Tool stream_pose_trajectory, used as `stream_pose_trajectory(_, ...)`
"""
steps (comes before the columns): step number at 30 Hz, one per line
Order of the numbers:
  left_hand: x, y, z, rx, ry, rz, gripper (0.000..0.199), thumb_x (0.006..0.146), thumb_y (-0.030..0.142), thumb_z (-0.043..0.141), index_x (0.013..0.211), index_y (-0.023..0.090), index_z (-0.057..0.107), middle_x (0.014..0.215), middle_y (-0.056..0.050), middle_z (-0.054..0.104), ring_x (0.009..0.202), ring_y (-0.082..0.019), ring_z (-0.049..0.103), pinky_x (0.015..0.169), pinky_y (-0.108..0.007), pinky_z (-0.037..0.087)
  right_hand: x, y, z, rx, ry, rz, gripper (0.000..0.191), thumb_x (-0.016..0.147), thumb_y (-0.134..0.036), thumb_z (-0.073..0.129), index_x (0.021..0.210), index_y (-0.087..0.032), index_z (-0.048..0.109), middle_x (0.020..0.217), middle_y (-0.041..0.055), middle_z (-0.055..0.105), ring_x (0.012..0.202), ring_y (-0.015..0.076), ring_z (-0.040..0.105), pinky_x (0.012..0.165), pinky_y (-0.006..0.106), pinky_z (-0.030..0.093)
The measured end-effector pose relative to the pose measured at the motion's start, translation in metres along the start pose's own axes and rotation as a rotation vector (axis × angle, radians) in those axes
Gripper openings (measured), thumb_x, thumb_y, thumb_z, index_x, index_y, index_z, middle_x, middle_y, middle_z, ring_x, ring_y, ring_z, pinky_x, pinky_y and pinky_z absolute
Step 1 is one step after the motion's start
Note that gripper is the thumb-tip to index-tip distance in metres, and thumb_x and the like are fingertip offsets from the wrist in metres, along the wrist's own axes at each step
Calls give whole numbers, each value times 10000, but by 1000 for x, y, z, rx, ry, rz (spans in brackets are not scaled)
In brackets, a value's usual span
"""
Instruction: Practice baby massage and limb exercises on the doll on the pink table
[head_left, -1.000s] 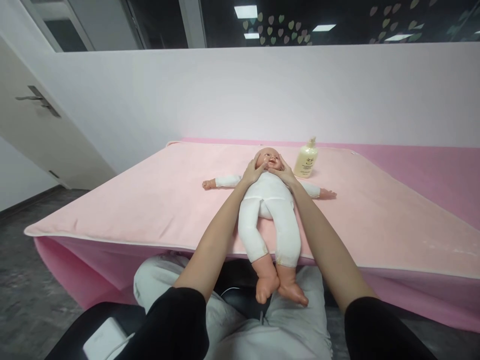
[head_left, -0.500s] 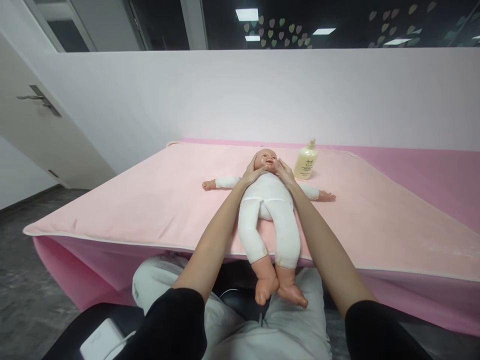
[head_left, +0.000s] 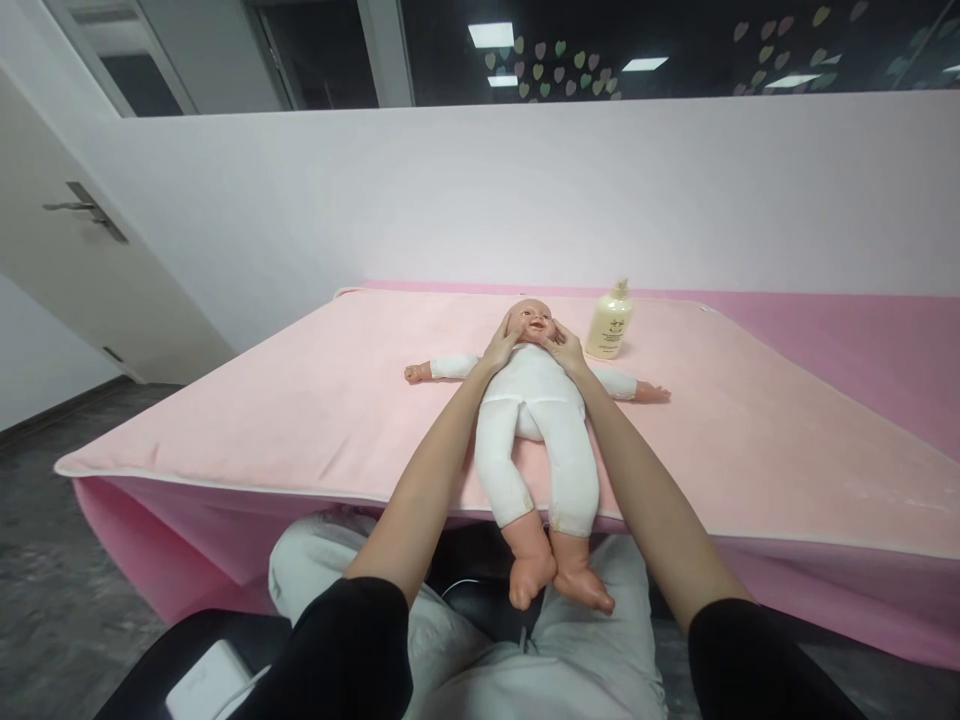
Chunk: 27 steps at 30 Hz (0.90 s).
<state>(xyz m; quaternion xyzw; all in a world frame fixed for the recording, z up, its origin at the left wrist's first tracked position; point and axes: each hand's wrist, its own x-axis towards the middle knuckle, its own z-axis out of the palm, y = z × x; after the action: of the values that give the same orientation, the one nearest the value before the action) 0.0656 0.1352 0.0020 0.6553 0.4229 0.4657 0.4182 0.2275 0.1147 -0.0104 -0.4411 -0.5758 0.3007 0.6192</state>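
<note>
White doll [head_left: 531,382]: long axis toward wall [head_left: 480,200], head [head_left: 532,308] farthest.

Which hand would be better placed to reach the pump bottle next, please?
Probably the right hand: it touches the doll's face on the side nearer the pump bottle. The left hand is on the face's other side, farther away.

Yellow pump bottle [head_left: 609,325] by a white wall [head_left: 480,195]
It stands upright on pink cloth [head_left: 720,400]; heart shapes [head_left: 560,74], perhaps stickers, dot the dark glass [head_left: 690,35] above; the door [head_left: 90,270] has a metal handle [head_left: 71,206].
</note>
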Motion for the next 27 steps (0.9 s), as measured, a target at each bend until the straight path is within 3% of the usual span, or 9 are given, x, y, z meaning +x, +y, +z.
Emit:
stream_pose_trajectory(2,-3,-1,-3,51,-13,-5,983,763,600,617,1527,186,159,1562,-75,274,1429,-225,302,1157,-311,273,-1,-1,-1,-2,22,17,772,614,-558,766,1227,-115,611,1309,127,583,1229,260,535,1073,371,405)
stream_pose_trajectory(4,-5,-1,-4,89,-15,4,1003,754,597,631,1530,189,144,1558,-71,285,1430,-220,299,1159,-299,267,0,-1,-2,16,44,14,727,660,-562,730,1224,-117,618,1329,124,566,1258,260,513,1096,379,376)
stream_pose_trajectory(10,3,-6,-2,104,22,23,783,900,652,291,1512,168,234,1547,-68,311,1420,-180,319,1152,-260,267,1,-1,1,79,100,133,697,802,-690,489,1132,-100,659,1190,152,651,1153,259,595,967,396,494)
stream_pose_trajectory(12,3,-6,-2,121,31,3,778,902,661,255,1514,182,228,1551,-61,306,1417,-174,325,1143,-249,275,0,-3,2,58,69,96,698,782,-700,506,1122,-111,662,1178,139,659,1145,254,597,966,382,493)
stream_pose_trajectory(16,-5,-1,-3,170,24,-56,936,795,701,487,1530,229,153,1538,-72,332,1393,-224,373,1134,-304,307,-3,-4,1,-29,24,-9,768,621,-602,733,1201,-111,624,1257,132,618,1186,260,565,1028,365,442)
stream_pose_trajectory(19,-9,2,-4,165,30,-63,984,742,640,617,1525,237,178,1516,-79,372,1385,-242,384,1131,-328,313,-4,-5,-1,-29,29,-22,750,654,-596,708,1205,-94,623,1275,140,605,1185,257,566,1045,362,425)
stream_pose_trajectory(22,-10,1,-5,152,76,2,745,862,517,522,1492,187,300,1504,-81,389,1385,-220,385,1136,-309,303,-6,-7,-1,-39,28,-57,685,734,-630,618,1189,-118,637,1275,125,607,1203,253,553,1046,368,420)
stream_pose_trajectory(24,-12,-2,-6,140,139,0,569,922,385,431,1441,151,404,1449,-86,468,1321,-205,468,1105,-310,352,-6,-7,-1,-76,38,-49,637,759,-644,579,1135,-136,662,1227,123,638,1189,259,561,1021,378,439)
stream_pose_trajectory(27,-21,-4,-10,138,194,-12,485,898,227,415,1365,133,508,1313,-85,603,1164,-185,594,1022,-309,441,-4,-4,-2,-42,131,56,621,803,-668,477,1034,-127,675,1100,142,685,1055,250,632,926,384,501)
